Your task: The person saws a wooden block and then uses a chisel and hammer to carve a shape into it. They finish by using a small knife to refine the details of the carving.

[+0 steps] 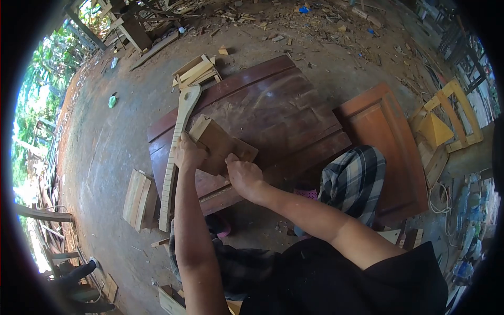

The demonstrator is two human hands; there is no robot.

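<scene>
A long pale wooden piece (169, 178) with evenly spaced cross lines and a rounded end with a hole stands slanted at the left edge of a dark red-brown wooden panel (262, 100). My left hand (189, 152) is closed around its middle, beside a brown wooden block (212, 139) that lies over the panel. My right hand (243, 174) is closed near the block's lower right side, fingertips pinched together. Whatever those fingertips hold is too small to make out. A flat brown piece (245, 150) sticks out at the block's right.
An orange-brown panel (380, 152) lies at the right, near a yellow wooden frame (457, 115). Stacked wood pieces (139, 200) stand at the left, and a small wooden box (197, 72) sits beyond the dark panel. Wood scraps litter the far ground.
</scene>
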